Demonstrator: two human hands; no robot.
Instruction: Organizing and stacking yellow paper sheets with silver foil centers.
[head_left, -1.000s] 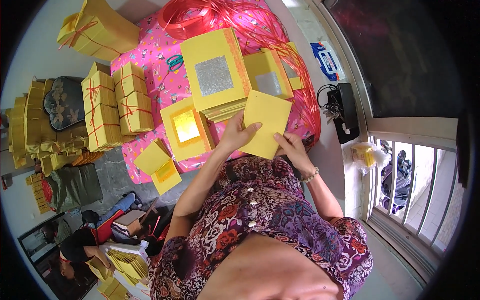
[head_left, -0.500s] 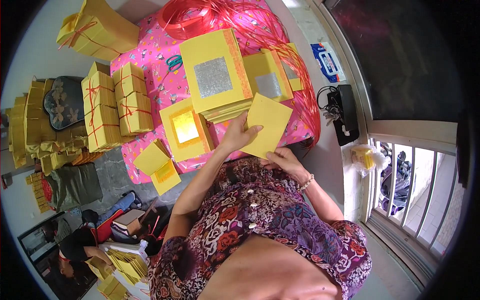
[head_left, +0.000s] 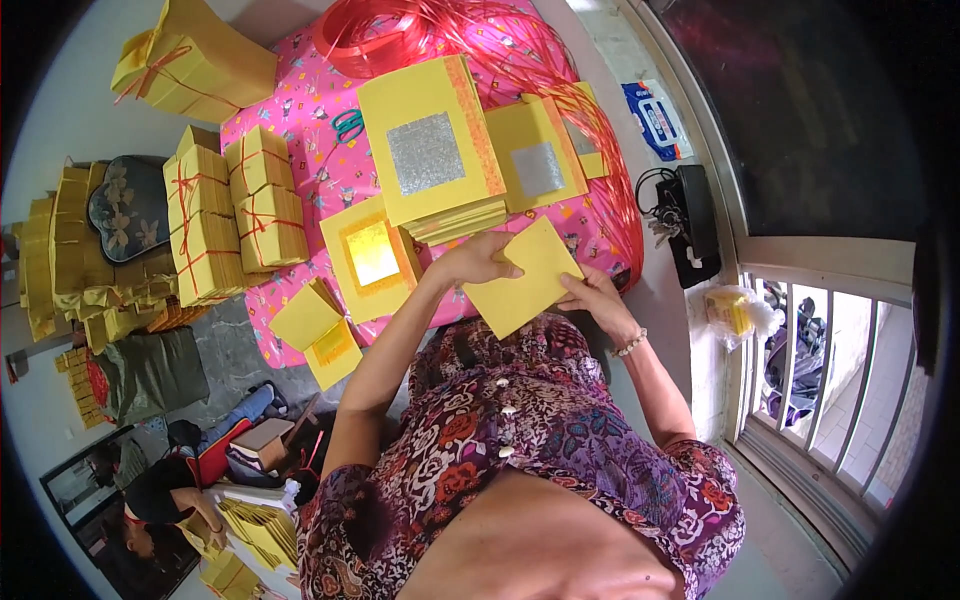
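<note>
Between my two hands is a plain yellow paper piece (head_left: 522,285), perhaps a thin stack, tilted in front of my body. My left hand (head_left: 478,260) grips its left edge, thumb on top. At its right edge, my right hand (head_left: 602,300) pinches it with the thumb over the face. Just beyond rises a tall pile of yellow joss paper (head_left: 372,115) with a silver foil square and an orange band on top. A sheet with a gold foil square (head_left: 372,258) lies left of that pile, and a shorter silver-foil pile (head_left: 540,168) lies right of it.
Red plastic strapping (head_left: 365,45) spreads over the pink tablecloth (head_left: 318,95), near green-handled scissors (head_left: 348,125). Tied yellow bundles (head_left: 205,215) stand at the left, and a small folded yellow stack (head_left: 318,330) at the near-left edge. Another person (head_left: 165,490) bends at lower left.
The yellow paper has turned and shifted slightly toward my body. My right hand has moved from its bottom corner up and rightward to its right edge; the left hand stays on the left side.
</note>
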